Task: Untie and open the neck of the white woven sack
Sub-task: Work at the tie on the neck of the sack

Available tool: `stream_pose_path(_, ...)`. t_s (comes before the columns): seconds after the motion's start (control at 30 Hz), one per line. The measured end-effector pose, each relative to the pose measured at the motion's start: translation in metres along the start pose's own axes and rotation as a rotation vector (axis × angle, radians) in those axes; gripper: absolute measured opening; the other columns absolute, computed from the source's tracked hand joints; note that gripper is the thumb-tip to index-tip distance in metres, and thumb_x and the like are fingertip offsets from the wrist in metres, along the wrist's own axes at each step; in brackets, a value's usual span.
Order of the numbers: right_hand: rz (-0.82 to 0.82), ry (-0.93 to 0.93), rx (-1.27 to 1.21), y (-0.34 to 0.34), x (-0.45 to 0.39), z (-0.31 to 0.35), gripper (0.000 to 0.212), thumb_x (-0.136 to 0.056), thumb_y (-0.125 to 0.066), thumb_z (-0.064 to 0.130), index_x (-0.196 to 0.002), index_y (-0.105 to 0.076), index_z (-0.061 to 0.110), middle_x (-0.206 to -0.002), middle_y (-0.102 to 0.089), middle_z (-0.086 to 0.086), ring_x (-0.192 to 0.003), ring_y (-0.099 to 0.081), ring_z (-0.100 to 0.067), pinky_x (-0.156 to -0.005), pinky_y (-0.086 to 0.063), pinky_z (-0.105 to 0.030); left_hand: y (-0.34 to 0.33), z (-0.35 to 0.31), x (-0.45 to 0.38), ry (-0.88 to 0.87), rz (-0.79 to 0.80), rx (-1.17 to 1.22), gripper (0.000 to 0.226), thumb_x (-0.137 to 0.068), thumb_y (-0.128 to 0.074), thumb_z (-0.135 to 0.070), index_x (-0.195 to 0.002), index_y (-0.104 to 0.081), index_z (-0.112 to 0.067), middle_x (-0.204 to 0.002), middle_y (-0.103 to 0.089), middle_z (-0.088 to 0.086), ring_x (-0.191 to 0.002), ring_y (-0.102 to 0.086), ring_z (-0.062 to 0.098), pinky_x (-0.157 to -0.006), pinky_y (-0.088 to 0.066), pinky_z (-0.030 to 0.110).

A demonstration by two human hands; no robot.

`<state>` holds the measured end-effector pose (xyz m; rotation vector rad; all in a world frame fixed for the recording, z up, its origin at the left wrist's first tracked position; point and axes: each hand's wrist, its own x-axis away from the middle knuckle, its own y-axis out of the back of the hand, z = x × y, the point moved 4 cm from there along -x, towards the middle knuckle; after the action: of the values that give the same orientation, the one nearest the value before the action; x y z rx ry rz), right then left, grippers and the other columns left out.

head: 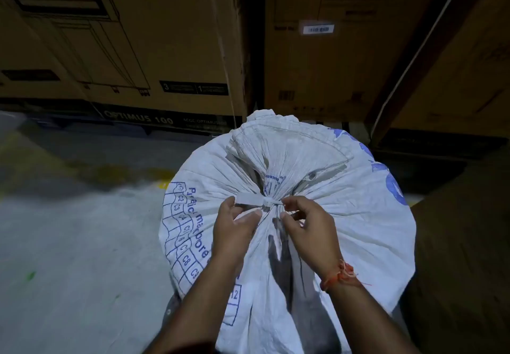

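A full white woven sack (pixel 358 215) with blue print stands upright below me. Its neck is gathered and bound by a white strip tie (pixel 258 201), knotted at the centre. Above the knot the bunched mouth of the sack (pixel 281 147) fans out. My left hand (pixel 234 227) pinches the flat loose end of the tie just left of the knot. My right hand (pixel 306 224) pinches the tie on the knot's right side, thumb and forefinger closed. An orange thread band circles my right wrist.
Large brown cardboard cartons (pixel 165 36) are stacked close behind the sack, one more carton (pixel 463 271) stands at the right. Grey concrete floor (pixel 69 229) with a faded yellow line lies to the left.
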<state>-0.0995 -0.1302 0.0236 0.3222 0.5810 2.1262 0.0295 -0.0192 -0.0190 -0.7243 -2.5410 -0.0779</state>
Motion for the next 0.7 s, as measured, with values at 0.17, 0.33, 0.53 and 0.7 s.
stream_pose_path(0.17, 0.000, 0.009, 0.005, -0.011, -0.017, 0.003, 0.032, -0.089, -0.072, 0.016, -0.121, -0.070, 0.021, -0.114, -0.071, 0.000, -0.090, -0.068, -0.010, -0.081, -0.052, -0.016, -0.014, -0.004, -0.004, -0.037, 0.078, 0.100, 0.035, -0.088, -0.077, 0.002, -0.118, -0.065, -0.010, -0.104, -0.078, 0.014, -0.083, -0.073, 0.018, -0.080, -0.060, 0.033)
stream_pose_path(0.33, 0.035, 0.028, 0.109, -0.001, -0.022, 0.004, 0.040, -0.084, -0.069, 0.010, -0.123, -0.067, 0.016, -0.116, -0.069, -0.001, -0.099, -0.067, -0.020, -0.091, -0.055, -0.035, -0.009, -0.014, -0.003, -0.217, 0.043, -0.300, 0.020, -0.085, -0.083, -0.013, -0.101, -0.074, -0.021, -0.097, -0.080, -0.003, -0.090, -0.074, 0.012, -0.084, -0.059, 0.030)
stream_pose_path(0.53, 0.122, -0.034, 0.202, 0.006, -0.018, -0.009, 0.031, -0.086, -0.066, 0.009, -0.116, -0.070, 0.017, -0.110, -0.073, 0.001, -0.101, -0.068, -0.019, -0.092, -0.055, -0.035, -0.018, -0.019, 0.003, -0.329, 0.027, -0.564, 0.016, -0.087, -0.080, -0.015, -0.096, -0.076, -0.028, -0.093, -0.078, -0.016, -0.092, -0.072, 0.003, -0.080, -0.056, 0.024)
stream_pose_path(0.7, 0.125, -0.085, 0.170, 0.011, -0.014, -0.020, 0.025, -0.091, -0.070, 0.020, -0.115, -0.070, 0.021, -0.098, -0.075, 0.004, -0.093, -0.070, -0.014, -0.090, -0.056, -0.036, -0.017, -0.021, 0.003, -0.318, -0.024, -0.606, 0.011, -0.084, -0.079, -0.019, -0.086, -0.075, -0.029, -0.081, -0.076, -0.014, -0.079, -0.070, 0.000, -0.071, -0.057, 0.026)
